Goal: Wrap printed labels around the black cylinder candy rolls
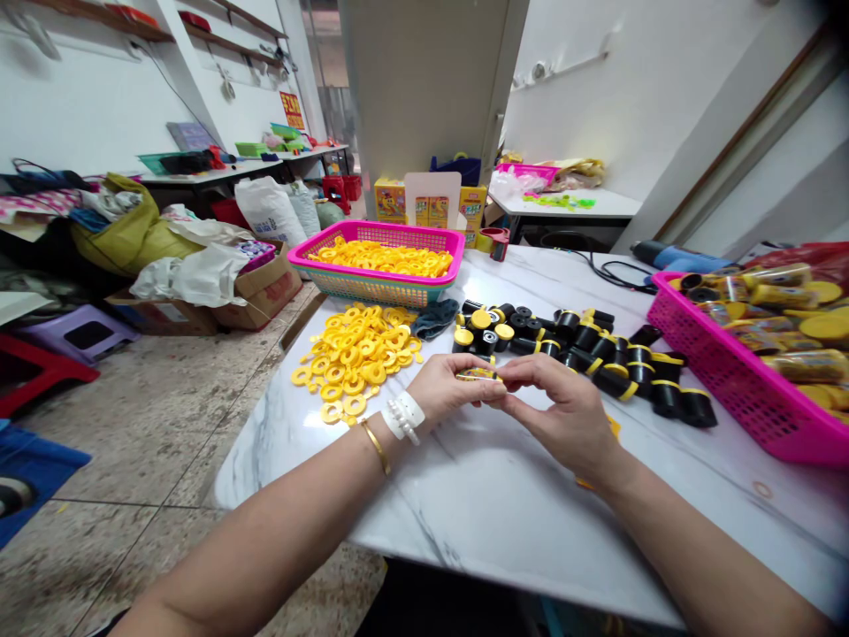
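My left hand [446, 389] is closed around a small tube with a yellow printed wrap [478, 374], held just above the table. The fingertips of my right hand [561, 416] pinch at the tube's right end, which they mostly hide. Left of my hands lies a loose pile of yellow plastic rings [358, 349]. Just beyond them are many short black cylinders [587, 334], several with yellow rims or caps, some upright and some on their sides. A yellow-orange piece [614, 427] shows partly behind my right wrist.
A pink basket [378, 227] full of yellow rings stands at the back left, beside a dark cloth [434, 318]. Another pink basket [743, 398] on the right holds printed tubes. Behind it lies a blue heat-gun-like tool [683, 257] with a black cord. Yellow boxes [390, 202] stand farther back.
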Demonstrator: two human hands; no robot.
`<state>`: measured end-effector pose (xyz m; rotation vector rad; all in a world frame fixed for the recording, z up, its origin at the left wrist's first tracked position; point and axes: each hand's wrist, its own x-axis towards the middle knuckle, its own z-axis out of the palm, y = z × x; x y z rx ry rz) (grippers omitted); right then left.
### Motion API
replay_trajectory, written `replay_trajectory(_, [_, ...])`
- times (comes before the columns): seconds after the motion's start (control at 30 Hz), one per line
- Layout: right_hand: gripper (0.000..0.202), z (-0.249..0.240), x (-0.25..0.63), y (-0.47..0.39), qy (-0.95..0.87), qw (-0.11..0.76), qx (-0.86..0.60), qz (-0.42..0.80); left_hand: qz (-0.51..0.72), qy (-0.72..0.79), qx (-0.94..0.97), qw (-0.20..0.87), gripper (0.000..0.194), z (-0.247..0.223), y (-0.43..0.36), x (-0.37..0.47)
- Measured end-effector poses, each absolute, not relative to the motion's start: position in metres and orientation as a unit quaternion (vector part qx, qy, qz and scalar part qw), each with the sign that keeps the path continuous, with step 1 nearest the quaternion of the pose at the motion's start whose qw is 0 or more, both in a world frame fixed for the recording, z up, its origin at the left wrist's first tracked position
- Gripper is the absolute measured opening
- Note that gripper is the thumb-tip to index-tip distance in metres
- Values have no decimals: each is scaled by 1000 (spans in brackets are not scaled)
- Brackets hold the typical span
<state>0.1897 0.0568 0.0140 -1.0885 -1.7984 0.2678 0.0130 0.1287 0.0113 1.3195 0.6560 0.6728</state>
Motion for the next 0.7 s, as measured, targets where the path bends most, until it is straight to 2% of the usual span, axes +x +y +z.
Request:
replay_trajectory(0.17, [18,11,193,60,-752,486,-440,67,233,310,542,746,64,12,129,5])
replay_trajectory(0.3, [20,3,201,62,-756,476,-444,69,224,335,542,737,63,10,133,-2])
replay_trajectory(0.43, [20,-2,197,59,-710,496,-478,150,271,298,589,701,58,7,133,2])
replay_trajectory(0.57, [20,-3,186,55,-628,527,-487,302,299,260,615,682,53,8,128,6])
replay_trajectory(0.63, [22,-3,185,56,-604,537,-479,342,298,256,615,684,58,9,126,6])
replay_trajectory(0.7, [25,-5,187,57,-607,540,-488,320,292,278,597,694,69,9,126,6])
